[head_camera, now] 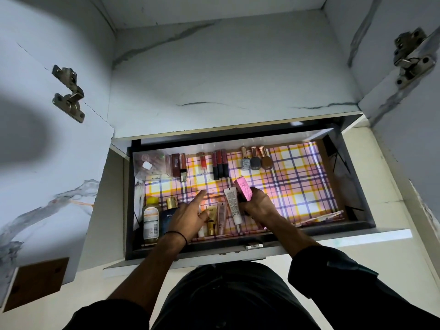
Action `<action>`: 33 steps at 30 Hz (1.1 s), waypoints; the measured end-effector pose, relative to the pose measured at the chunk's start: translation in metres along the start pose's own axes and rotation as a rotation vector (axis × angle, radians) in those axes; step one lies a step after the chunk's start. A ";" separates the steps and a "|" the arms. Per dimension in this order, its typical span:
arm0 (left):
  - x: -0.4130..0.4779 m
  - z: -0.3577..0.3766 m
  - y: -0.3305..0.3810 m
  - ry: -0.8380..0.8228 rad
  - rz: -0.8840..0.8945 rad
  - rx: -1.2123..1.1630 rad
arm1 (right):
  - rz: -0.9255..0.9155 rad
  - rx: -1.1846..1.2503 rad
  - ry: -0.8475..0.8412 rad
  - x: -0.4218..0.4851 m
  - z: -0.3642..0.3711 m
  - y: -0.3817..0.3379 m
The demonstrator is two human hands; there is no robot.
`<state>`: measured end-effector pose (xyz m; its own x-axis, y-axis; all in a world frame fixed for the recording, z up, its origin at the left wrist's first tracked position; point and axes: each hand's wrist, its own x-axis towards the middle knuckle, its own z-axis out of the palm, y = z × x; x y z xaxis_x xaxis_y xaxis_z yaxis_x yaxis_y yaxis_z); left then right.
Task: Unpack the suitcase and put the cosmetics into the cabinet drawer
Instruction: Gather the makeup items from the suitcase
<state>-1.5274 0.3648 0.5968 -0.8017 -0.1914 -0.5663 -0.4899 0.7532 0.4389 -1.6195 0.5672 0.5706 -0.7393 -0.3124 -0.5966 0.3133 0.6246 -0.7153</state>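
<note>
The open cabinet drawer (pixel 357 186) is lined with plaid paper and holds cosmetics. My right hand (pixel 258 203) grips a pink tube (pixel 243 188) above the drawer's middle. My left hand (pixel 188 211) reaches in with fingers stretched out, over small tubes by the front edge: a gold tube (pixel 211 221), a pale pink tube (pixel 221 217) and a white tube (pixel 232 203). Left of that hand lie a yellow-capped bottle (pixel 150 219) and a dark blue perfume bottle (pixel 169 214). Lipsticks (pixel 220 165) and nail polish bottles (pixel 255 159) line the back.
Both cabinet doors stand open, with metal hinges at left (pixel 69 92) and right (pixel 410 57). A marble-patterned shelf (pixel 226 75) lies above the drawer. A clear plastic case (pixel 148 164) sits in the drawer's back left corner. The drawer's right half shows bare plaid lining (pixel 304 186).
</note>
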 end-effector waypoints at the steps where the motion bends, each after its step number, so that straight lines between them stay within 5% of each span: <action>1: 0.000 -0.001 -0.001 0.041 -0.047 0.033 | 0.006 -0.004 0.001 0.000 0.001 -0.001; 8: 0.005 -0.002 0.013 0.014 -0.148 0.144 | 0.014 -0.217 -0.015 0.000 0.011 -0.014; 26: -0.001 0.001 0.012 0.013 -0.066 -0.004 | 0.239 -0.222 -0.038 -0.004 0.018 -0.025; 33: 0.015 0.004 0.032 0.060 0.157 0.006 | 0.233 -0.062 0.060 -0.006 -0.006 -0.008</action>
<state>-1.5542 0.3886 0.5999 -0.8874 -0.1081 -0.4482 -0.3548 0.7808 0.5142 -1.6211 0.5687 0.5817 -0.6860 -0.1128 -0.7188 0.4435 0.7183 -0.5360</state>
